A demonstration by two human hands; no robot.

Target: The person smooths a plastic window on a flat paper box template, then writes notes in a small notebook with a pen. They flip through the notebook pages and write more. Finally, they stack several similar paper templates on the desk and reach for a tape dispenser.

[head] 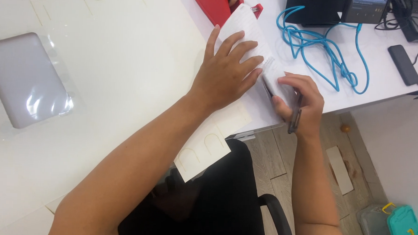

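My left hand [229,69] lies flat, fingers spread, on a white lined sheet of paper [245,22] at the desk's near edge. My right hand [301,103] is closed around a dark pen or blade-like tool [294,119] and also pinches the paper's lower right end, where a clear plastic piece [268,65] shows. A white card with cut-out arch shapes [207,145] lies under my left forearm and overhangs the desk edge.
A red tape dispenser [217,5] stands just beyond the paper. A tangled blue cable [329,47], a black phone [404,64] and dark devices lie at the right. A grey plastic-wrapped slab [25,78] sits far left. Below are a black chair [224,201] and a teal box [404,228].
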